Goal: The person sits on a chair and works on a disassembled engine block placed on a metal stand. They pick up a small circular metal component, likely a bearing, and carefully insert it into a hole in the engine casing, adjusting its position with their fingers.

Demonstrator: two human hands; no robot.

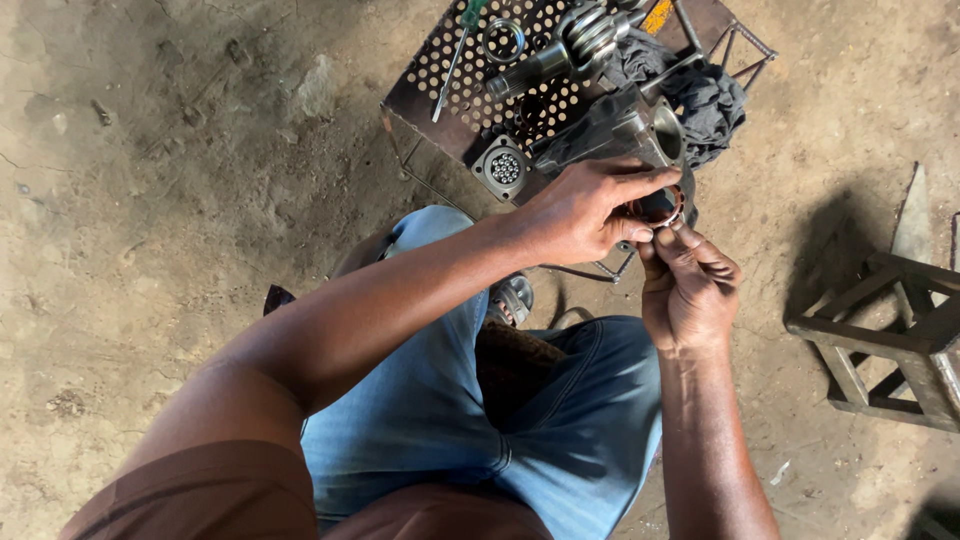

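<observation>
Fingers of left hand [585, 212] and right hand [690, 285] pinch one copper-coloured ring [662, 208] from opposite sides, steadying it; I hold it over my knees, just beside the grey metal housing [640, 130] on the perforated stand [450, 70].

The ring [660, 205] you pinch is coppery orange. Your jeans [560, 420] are pale blue and your shirt [230, 490] is brown. The desk [440, 75] is dark rusty metal dotted with round holes; the rag [710, 100] is charcoal, and the screwdriver [455, 55] handle green.
</observation>
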